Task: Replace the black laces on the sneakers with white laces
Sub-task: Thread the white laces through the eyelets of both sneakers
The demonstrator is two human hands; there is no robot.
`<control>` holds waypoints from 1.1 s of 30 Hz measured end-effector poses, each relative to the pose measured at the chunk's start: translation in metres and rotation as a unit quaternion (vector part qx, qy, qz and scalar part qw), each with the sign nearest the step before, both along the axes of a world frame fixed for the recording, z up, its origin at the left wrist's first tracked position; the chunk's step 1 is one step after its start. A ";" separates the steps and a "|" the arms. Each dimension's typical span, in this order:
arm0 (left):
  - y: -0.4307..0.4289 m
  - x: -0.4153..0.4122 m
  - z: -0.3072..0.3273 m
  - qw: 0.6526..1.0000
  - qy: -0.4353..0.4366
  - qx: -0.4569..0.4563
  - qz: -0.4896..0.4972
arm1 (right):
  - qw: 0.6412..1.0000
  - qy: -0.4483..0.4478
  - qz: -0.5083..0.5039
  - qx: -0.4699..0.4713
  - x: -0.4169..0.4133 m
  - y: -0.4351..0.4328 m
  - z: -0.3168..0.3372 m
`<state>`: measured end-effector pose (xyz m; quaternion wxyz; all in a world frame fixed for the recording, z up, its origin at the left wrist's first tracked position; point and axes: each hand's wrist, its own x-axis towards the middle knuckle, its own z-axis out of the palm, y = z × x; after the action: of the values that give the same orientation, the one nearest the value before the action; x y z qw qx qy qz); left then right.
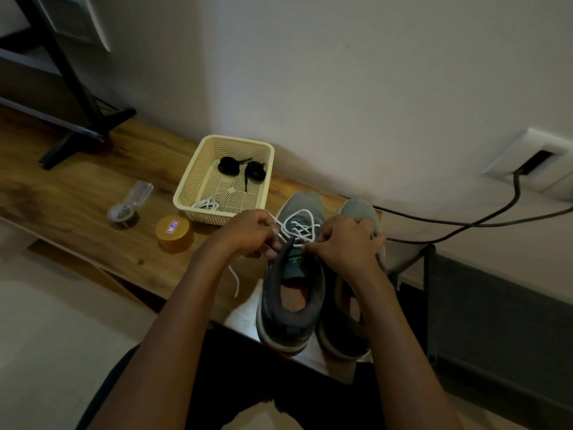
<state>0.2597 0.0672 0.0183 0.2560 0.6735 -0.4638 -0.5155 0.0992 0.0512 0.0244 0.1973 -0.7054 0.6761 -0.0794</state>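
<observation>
Two grey sneakers stand side by side at the right end of the wooden table (77, 187), heels at its front edge and toes toward the wall. The left sneaker (290, 328) has a white lace (299, 226) crossed back and forth through its holes. The right sneaker (356, 207) is partly hidden under an arm, so I cannot tell if it has a lace.

The left hand (251, 234) is curled and pinches the white lace at the left side of the left sneaker. One loose end of the lace hangs down from this hand over the table. The right hand (344, 243) is curled too and pinches the same lace at the right side, near the top of the tongue.

A cream basket (189, 178) sits behind the hands, close to the back edge by the wall. Two rolled-up black laces (228, 165) lie in its far part. A spare white lace (207, 204) lies in its near left corner.

A round gold tin (174, 232) stands just left of the left hand, near the basket. A small clear box (128, 209) with its lid open lies further left. A black stand (83, 119) rests on the far left end of the table. A dark cable (465, 223) runs along the wall behind the sneakers, up to a wall socket (539, 159).
</observation>
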 end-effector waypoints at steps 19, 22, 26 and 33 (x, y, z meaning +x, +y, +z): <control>0.001 0.002 0.002 0.979 -0.156 -0.118 -0.062 | 1.000 -0.015 -0.004 0.012 -0.001 -0.004 -0.001; 0.002 -0.002 0.002 0.972 -0.186 -0.114 -0.088 | 1.000 -0.001 0.000 0.010 0.000 -0.005 -0.001; 0.000 -0.003 -0.003 0.973 -0.186 -0.116 -0.069 | 1.000 0.008 0.001 0.011 0.002 -0.006 -0.002; -0.002 0.007 0.008 0.967 -0.049 -0.196 0.155 | 1.000 -0.004 0.004 0.014 0.001 -0.006 0.000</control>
<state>0.2668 0.0652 0.0264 0.4368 0.6982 -0.4575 -0.3353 0.0998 0.0450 0.0241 0.2102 -0.7050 0.6735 -0.0719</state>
